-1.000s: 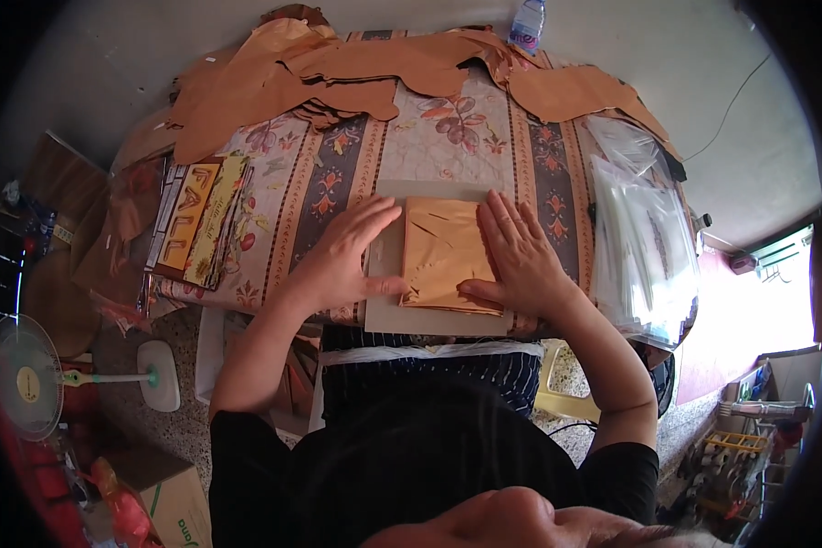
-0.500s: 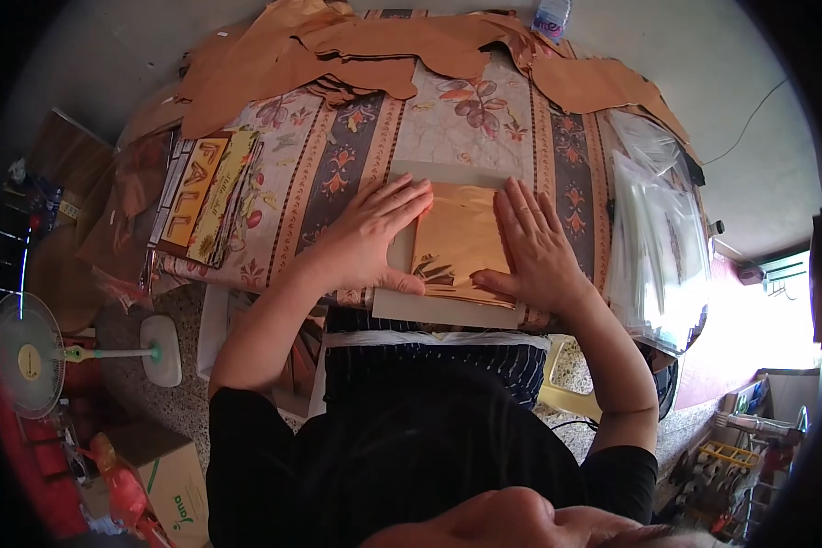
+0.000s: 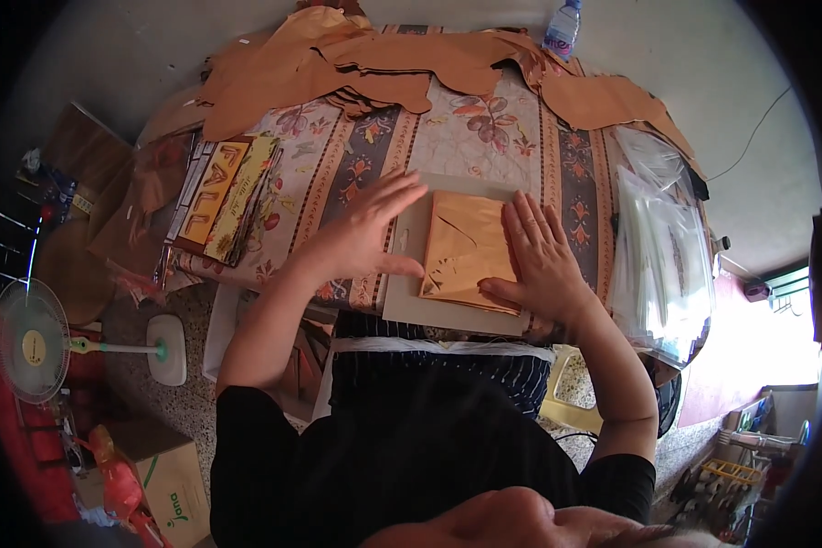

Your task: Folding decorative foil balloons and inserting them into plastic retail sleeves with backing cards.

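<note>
A shiny copper-coloured stack of foil sheets (image 3: 470, 251) lies on a pale grey board (image 3: 411, 306) at the table's near edge. Creases and dark reflections show on its top sheet. My right hand (image 3: 543, 260) rests along the stack's right edge, fingers stretched out, thumb over the lower right corner. To the left, my left hand (image 3: 361, 237) hovers with fingers extended and thumb apart. A narrow gap separates it from the stack, and it holds nothing.
Printed cards (image 3: 219, 201) are piled at the left of the patterned tablecloth (image 3: 484, 128). Brown cut sheets (image 3: 374, 64) spread along the far edge, near a water bottle (image 3: 563, 32). Clear plastic sleeves (image 3: 658, 256) lie at the right. A fan (image 3: 32, 342) stands left of the table.
My left hand has come off the stack's left edge, leaving a gap. My right hand stays against the right side. The view has shifted slightly.
</note>
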{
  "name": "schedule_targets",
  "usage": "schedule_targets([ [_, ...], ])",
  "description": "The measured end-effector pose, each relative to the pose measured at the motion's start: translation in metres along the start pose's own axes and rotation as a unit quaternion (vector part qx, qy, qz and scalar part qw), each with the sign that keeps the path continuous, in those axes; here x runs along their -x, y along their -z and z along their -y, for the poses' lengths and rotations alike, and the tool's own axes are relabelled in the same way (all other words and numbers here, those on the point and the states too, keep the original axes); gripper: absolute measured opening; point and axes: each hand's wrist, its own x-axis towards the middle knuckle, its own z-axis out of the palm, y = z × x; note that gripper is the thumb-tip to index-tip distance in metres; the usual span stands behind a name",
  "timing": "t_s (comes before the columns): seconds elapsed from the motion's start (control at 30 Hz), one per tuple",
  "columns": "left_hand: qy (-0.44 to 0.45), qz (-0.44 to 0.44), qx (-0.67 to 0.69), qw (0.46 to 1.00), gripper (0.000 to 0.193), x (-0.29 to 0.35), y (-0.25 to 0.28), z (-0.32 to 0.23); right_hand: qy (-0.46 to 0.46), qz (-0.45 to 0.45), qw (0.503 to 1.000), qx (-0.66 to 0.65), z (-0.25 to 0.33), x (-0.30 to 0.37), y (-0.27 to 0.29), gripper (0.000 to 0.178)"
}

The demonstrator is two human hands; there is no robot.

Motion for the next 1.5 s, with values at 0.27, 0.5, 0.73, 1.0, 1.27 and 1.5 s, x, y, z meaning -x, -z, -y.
schedule_targets([
  [0.27,-0.103,0.006,-0.105,0.989,0.106,-0.02,-0.028,-0.032,0.006,-0.014,1.0,-0.006,0.0,-0.004,-0.001,0.105],
  [0.5,-0.083,0.035,-0.088,0.992,0.109,-0.021,-0.029,-0.031,0.003,-0.051,0.998,-0.043,-0.011,0.001,-0.001,0.085],
  [0.73,-0.08,0.028,-0.052,0.995,0.107,-0.023,-0.029,-0.032,-0.142,-0.224,0.8,-0.538,-0.031,0.0,0.001,0.052],
  [1.0,-0.104,0.023,-0.061,0.992,0.105,-0.051,-0.045,-0.044,-0.098,-0.155,0.955,-0.234,-0.022,-0.003,0.012,0.041],
  [1.27,-0.139,0.018,-0.047,0.989,0.106,-0.093,-0.066,-0.062,-0.078,-0.119,0.989,-0.043,-0.027,0.003,-0.006,0.054],
  [1.5,-0.107,0.026,-0.015,0.994,0.113,-0.091,-0.062,-0.065,-0.097,-0.11,0.989,-0.009,-0.026,0.001,-0.014,0.062],
])
